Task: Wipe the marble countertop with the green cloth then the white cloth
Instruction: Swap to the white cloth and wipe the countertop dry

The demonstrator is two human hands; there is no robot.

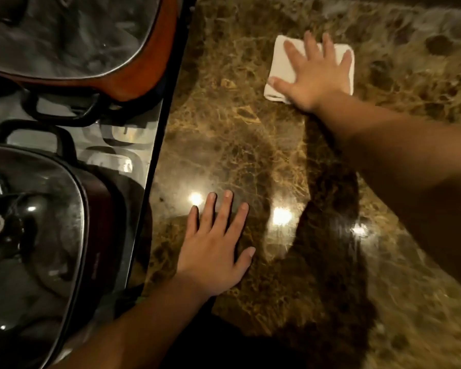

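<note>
While your right hand (316,75) presses the folded white cloth (282,67) at one o'clock, fingers spread, your left hand (216,251) lies flat, fingers apart, on the brown veined marble countertop (224,129).

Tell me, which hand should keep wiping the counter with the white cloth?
The right hand. It lies flat with fingers spread on the folded white cloth, pressing it onto the marble countertop. The left hand rests flat on bare marble near the stove edge, apart from the cloth.

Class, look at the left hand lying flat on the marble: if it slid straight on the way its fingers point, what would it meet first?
The left hand points up the marble countertop. Bare marble lies ahead; it likely passes left of the white cloth, meeting nothing in view.
</note>
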